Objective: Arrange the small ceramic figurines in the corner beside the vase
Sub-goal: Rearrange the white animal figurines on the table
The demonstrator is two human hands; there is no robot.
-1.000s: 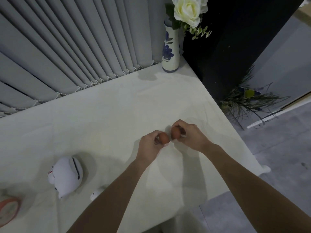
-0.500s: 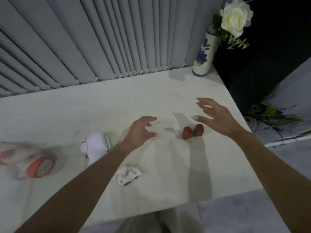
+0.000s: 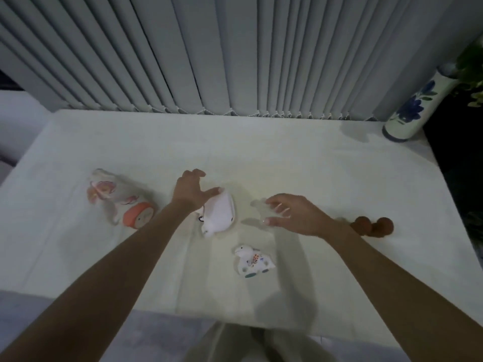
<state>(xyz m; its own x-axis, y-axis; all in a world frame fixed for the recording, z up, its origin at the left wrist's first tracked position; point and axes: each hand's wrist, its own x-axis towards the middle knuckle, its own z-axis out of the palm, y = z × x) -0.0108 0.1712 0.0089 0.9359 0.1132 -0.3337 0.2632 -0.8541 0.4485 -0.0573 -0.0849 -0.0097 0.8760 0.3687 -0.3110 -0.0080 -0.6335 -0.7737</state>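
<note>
A white cat-like figurine (image 3: 219,215) lies on its side at the table's middle. My left hand (image 3: 192,190) hovers over its upper left with fingers spread, thumb at its top edge. My right hand (image 3: 292,214) is open just right of it, not touching. A small white painted animal figurine (image 3: 252,261) lies nearer me. A larger white figurine with pink and orange markings (image 3: 119,202) lies at the left. Two small brown figurines (image 3: 373,226) stand together at the right, behind my right wrist. The blue-flowered white vase (image 3: 410,111) stands in the far right corner.
The table (image 3: 300,158) has a pale cloth; grey vertical blinds (image 3: 235,53) run along its far edge. Green leaves (image 3: 473,64) hang over the vase. A dark gap drops off beyond the table's right edge.
Both hands let go of the two brown figurines, which now stand on the table. Both hands swung left toward the white cat-like figurine, and my view turned left.
</note>
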